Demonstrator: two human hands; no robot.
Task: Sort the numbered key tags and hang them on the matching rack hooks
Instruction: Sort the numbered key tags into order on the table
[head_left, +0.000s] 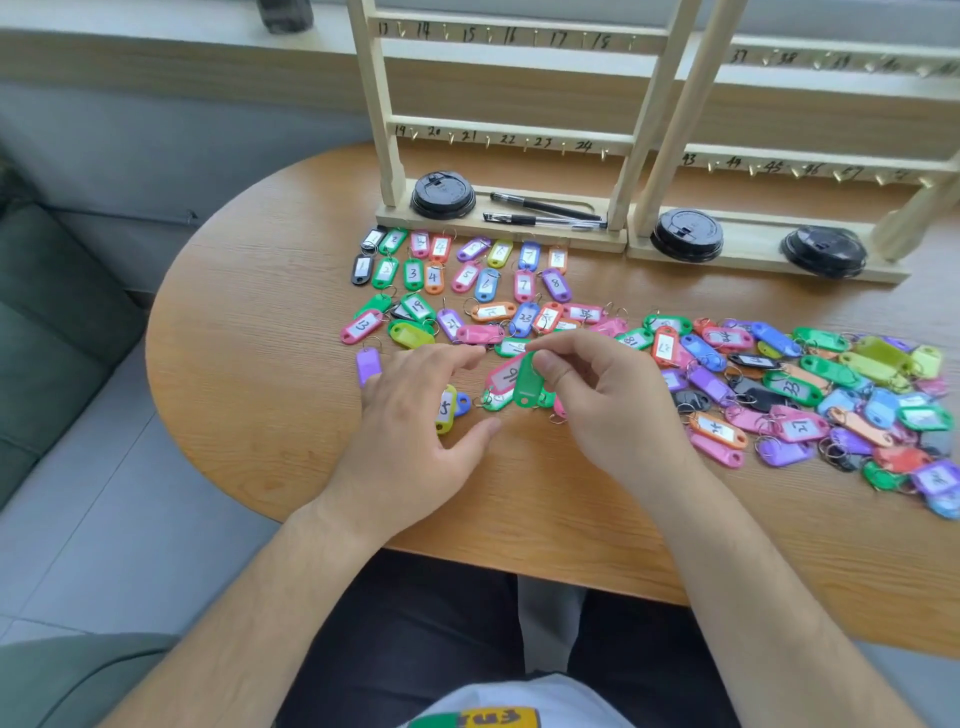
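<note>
Both forearms reach in from the near edge over the wooden table (249, 374), hands palm-down and meeting mid-table. Left hand (415, 415): fingers spread and loosely extended, gripping nothing, partly covering a yellow tag (445, 410); contact with the table cannot be told. Right hand (608, 400): thumb and forefinger pinch the top of a green tag (527, 387), which hangs over a pink tag (503, 375), in front of the sorted rows (457, 265) below the left rack (498, 137), with the unsorted pile (831, 389) to the right.
</note>
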